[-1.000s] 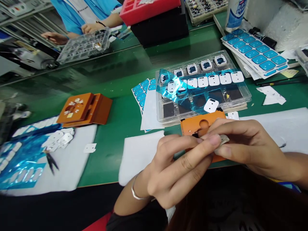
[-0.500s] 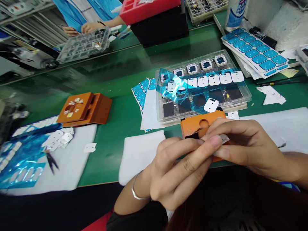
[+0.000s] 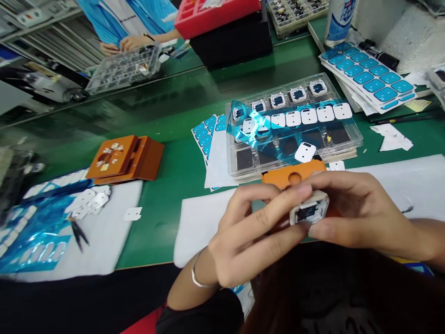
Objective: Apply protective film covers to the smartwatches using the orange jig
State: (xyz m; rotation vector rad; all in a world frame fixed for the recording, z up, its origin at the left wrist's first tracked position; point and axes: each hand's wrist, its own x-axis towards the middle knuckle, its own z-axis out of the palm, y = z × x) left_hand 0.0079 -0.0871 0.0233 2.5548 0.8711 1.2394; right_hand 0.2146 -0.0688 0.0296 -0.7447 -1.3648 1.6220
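Both my hands hold one small white square housing with a dark window and internal parts (image 3: 308,212), tilted so its inside faces me. My left hand (image 3: 255,232), with a silver bangle on the wrist, grips its left side with fingers along the top and bottom. My right hand (image 3: 361,215) pinches its right side between thumb and fingers. Behind my hands lies an orange fixture (image 3: 288,174) with a round cut-out, partly hidden. Just beyond it, a clear plastic tray (image 3: 354,134) carries similar white housings, a blue film strip (image 3: 271,121) with white plates, and a loose white plate (image 3: 305,152).
On the left stand an orange block fixture (image 3: 125,157), black tweezers (image 3: 78,234) and blue film (image 3: 33,236) on white foam. Blue sticker sheets (image 3: 368,74) and a spray can (image 3: 340,23) are at back right. A co-worker's hands (image 3: 128,44) are across the bench near a red tray (image 3: 215,16).
The housing has turned in my fingers, so its dark window and inside now show; before, only a small edge was visible. My left fingers have shifted and spread around it.
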